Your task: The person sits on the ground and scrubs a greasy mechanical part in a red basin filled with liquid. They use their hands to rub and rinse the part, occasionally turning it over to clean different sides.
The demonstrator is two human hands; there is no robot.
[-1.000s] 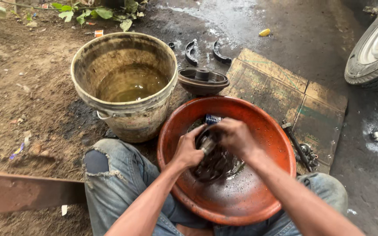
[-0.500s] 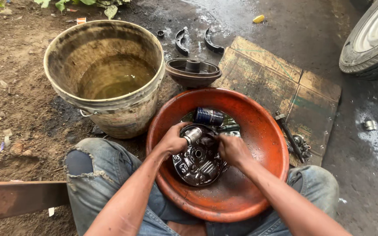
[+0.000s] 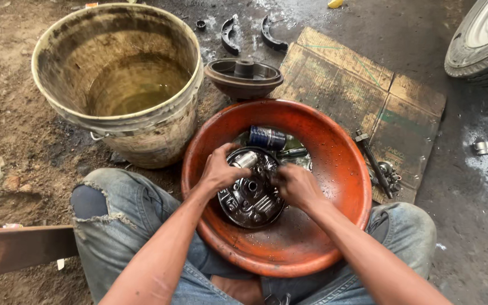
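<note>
2 hands [image 3: 218, 169] [image 3: 295, 185] gripping round dark metal plate [image 3: 249, 197], orange basin [image 3: 334, 164]

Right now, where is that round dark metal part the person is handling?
In the head view, the round dark metal part lies in the orange basin on the person's lap, between the left hand and right hand.

Outdoor ground: dry brown dirt [image 3: 7, 130] at left, dark wet oily pavement [image 3: 470, 226] at right and top, under even daylight. A stained flattened cardboard sheet [image 3: 368, 96] lies upper centre-right; a wheel with tyre [image 3: 484, 39] sits at the upper right corner. A rusty metal bar [image 3: 18, 251] crosses the lower left.
</note>
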